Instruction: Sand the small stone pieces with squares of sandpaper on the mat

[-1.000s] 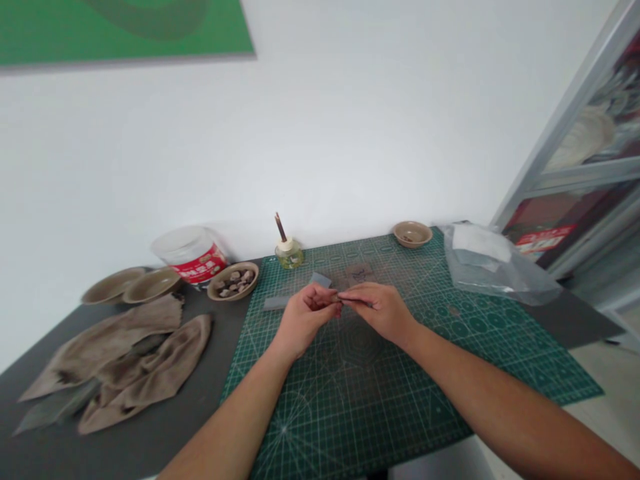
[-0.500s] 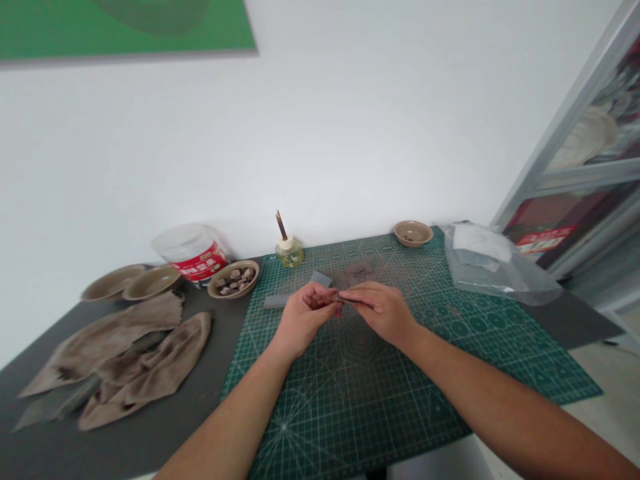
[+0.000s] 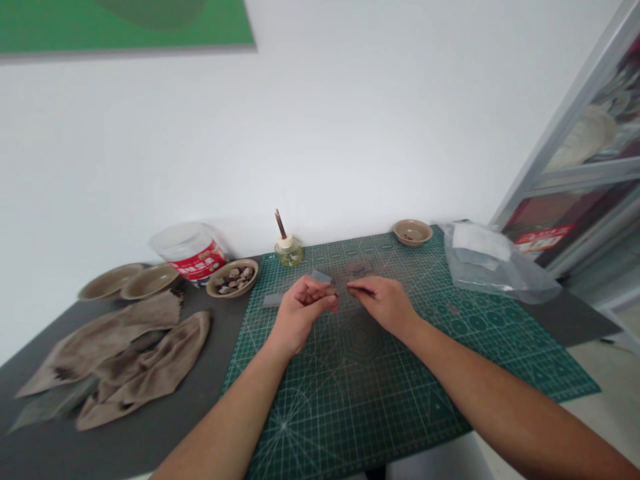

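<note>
My left hand (image 3: pixel 306 312) is closed in a pinch above the green cutting mat (image 3: pixel 320 413). A small dark thing shows at its fingertips, too small to name. My right hand (image 3: pixel 384 303) is also pinched, its fingertips a short gap to the right of the left ones. What it grips is mostly hidden by the fingers. Behind the hands lie a grey strip (image 3: pixel 273 301), another grey piece (image 3: pixel 321 275) partly covered by my left hand, and a brownish square sheet (image 3: pixel 359 268) with dark marks.
On the left are crumpled brown cloths (image 3: pixel 150 380), two bowls (image 3: pixel 150 283), a red-labelled plastic tub (image 3: pixel 193 257) and a bowl of small stone-like lumps (image 3: pixel 233 279). By the wall stand a glass jar with sticks (image 3: pixel 289 252) and a small bowl (image 3: pixel 413 232). A clear plastic bag (image 3: pixel 495 267) lies right.
My hands have drawn apart: the fingertips met around a small piece before, and now a gap shows between them. The view has shifted slightly.
</note>
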`<move>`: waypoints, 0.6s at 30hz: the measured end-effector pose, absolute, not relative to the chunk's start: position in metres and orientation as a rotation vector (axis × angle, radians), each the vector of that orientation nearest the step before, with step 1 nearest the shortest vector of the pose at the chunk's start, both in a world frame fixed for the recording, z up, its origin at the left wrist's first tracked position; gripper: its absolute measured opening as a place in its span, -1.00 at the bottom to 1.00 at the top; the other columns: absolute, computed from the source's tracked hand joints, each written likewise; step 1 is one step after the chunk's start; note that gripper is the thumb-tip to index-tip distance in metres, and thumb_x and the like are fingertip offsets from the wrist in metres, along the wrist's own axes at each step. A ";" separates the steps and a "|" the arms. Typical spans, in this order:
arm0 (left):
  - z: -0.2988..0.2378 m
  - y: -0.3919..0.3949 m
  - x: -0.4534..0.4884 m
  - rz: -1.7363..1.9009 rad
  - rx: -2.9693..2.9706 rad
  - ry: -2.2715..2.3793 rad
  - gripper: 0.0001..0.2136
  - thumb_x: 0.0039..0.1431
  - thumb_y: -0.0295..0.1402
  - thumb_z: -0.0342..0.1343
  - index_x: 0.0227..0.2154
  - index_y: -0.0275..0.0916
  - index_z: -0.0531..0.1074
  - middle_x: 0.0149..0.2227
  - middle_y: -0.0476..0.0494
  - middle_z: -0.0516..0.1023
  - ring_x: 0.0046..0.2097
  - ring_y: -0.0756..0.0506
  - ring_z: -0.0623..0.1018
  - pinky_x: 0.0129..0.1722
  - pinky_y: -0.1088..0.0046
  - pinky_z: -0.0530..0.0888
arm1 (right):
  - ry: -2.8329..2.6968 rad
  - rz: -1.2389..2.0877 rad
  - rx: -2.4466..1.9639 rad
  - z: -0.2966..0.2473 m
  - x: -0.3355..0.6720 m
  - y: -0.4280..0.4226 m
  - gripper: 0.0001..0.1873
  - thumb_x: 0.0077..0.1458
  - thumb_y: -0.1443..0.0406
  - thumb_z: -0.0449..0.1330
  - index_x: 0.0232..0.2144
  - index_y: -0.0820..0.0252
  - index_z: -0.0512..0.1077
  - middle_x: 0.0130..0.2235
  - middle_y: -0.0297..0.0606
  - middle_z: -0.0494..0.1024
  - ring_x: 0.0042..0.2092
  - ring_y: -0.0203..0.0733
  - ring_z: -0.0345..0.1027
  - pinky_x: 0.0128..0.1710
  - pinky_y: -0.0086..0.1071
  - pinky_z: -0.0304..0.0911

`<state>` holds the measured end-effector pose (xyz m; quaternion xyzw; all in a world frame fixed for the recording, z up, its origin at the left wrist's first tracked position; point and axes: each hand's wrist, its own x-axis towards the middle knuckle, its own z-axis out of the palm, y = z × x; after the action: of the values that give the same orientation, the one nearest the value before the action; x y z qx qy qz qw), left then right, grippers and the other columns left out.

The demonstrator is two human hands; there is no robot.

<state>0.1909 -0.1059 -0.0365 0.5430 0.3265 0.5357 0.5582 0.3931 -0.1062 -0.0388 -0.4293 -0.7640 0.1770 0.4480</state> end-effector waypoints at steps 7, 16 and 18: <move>-0.040 -0.103 0.193 1.241 1.301 0.842 -0.82 0.00 -0.41 0.34 -0.34 -0.26 0.47 -0.25 -0.14 0.64 -0.24 -0.06 0.61 -0.13 0.35 0.52 | -1.578 0.794 -1.085 -0.041 0.385 -0.109 -0.86 0.08 0.19 0.26 -0.34 0.13 0.45 -0.49 -0.39 0.52 -0.50 -0.28 0.39 -0.52 -0.46 0.28; -0.037 -0.104 0.195 1.172 1.347 0.886 -0.77 -0.09 -0.46 0.38 -0.38 -0.26 0.44 -0.24 -0.13 0.65 -0.21 -0.09 0.63 -0.13 0.34 0.54 | -1.850 0.513 -1.052 -0.032 0.384 -0.116 -0.89 0.11 0.29 0.26 -0.27 0.08 0.56 -0.29 -0.33 0.64 -0.27 -0.20 0.49 -0.24 -0.38 0.30; -0.037 -0.103 0.194 1.170 1.346 0.915 -0.72 -0.10 -0.46 0.38 -0.29 -0.25 0.48 -0.28 -0.12 0.65 -0.23 -0.10 0.63 -0.12 0.33 0.55 | -1.873 0.494 -1.046 -0.033 0.385 -0.115 -0.87 0.13 0.30 0.25 -0.24 0.07 0.57 -0.25 -0.31 0.65 -0.24 -0.19 0.51 -0.21 -0.37 0.32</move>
<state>0.1944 -0.1030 -0.0366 0.5658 0.3846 0.4919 0.5385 0.3850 -0.1150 -0.0327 -0.4235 -0.7584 0.1999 0.4533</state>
